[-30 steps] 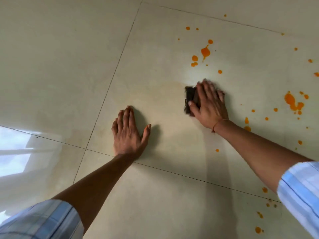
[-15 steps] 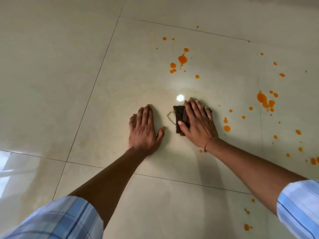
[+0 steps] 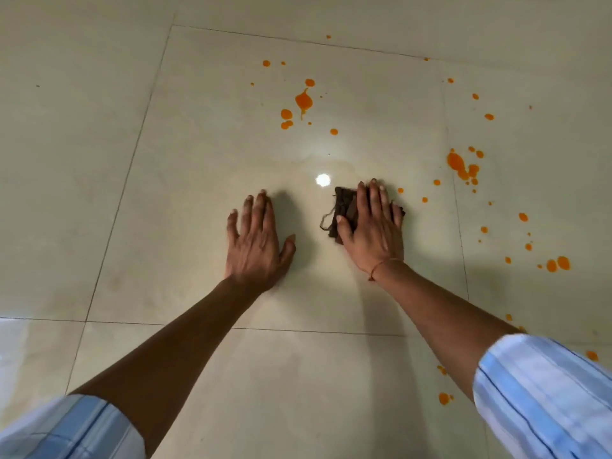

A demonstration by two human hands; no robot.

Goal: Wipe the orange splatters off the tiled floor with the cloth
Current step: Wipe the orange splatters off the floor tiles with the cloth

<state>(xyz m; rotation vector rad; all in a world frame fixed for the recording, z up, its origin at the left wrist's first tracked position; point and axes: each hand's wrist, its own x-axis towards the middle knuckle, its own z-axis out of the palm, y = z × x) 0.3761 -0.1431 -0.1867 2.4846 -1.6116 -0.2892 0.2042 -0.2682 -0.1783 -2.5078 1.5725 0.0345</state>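
Observation:
A dark brown folded cloth [image 3: 344, 207] lies on the glossy beige tiled floor [image 3: 205, 154]. My right hand [image 3: 374, 231] presses flat on it with straight fingers, and a loose thread hangs out at its left side. My left hand [image 3: 256, 241] rests flat on the bare tile a little to the left, fingers spread. Orange splatters [image 3: 303, 101] sit on the tile beyond the cloth. A larger orange blotch [image 3: 458, 164] and several small drops lie to the right, and an orange pair of drops [image 3: 558, 264] further right.
Thin grout lines [image 3: 132, 160] divide the large tiles. A wet sheen edge and a bright light reflection [image 3: 323, 179] show just beyond the cloth. More orange drops [image 3: 443, 398] lie near my right sleeve [image 3: 543, 392]. A window glare marks the floor at left.
My right hand has slid the cloth back toward me and then slightly to the right, away from my left hand. The left hand has stayed planted on the tile.

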